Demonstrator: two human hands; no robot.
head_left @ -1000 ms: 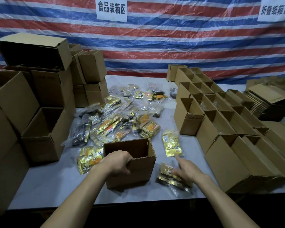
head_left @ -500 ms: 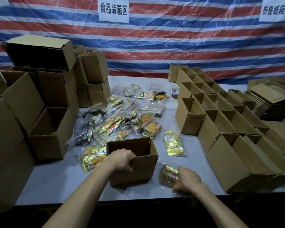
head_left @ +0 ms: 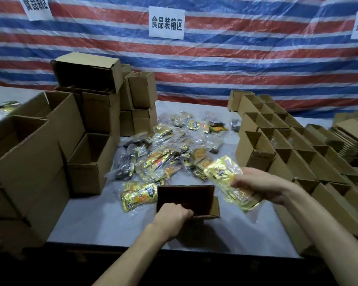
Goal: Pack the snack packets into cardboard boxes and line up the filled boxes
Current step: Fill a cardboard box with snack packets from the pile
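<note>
Packets [head_left: 232, 182] now lifted off the table [head_left: 103, 219], up in the right hand; earlier they lay flat beside the box. Left hand [head_left: 172, 215] closed on the near rim of the open box [head_left: 186, 200], steadying it at the front table edge. Right hand [head_left: 256, 185] grips the gold packets just right of the box, above rim level. Best to swing them left over the opening, drop them in flat, and keep the box pinned.

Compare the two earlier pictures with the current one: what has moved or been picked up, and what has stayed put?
The right hand gathered gold snack packets off the table beside the open box and lifted them up, right of the box. The loose packet beyond them is gone from the table. The left hand still grips the box's near rim.
</note>
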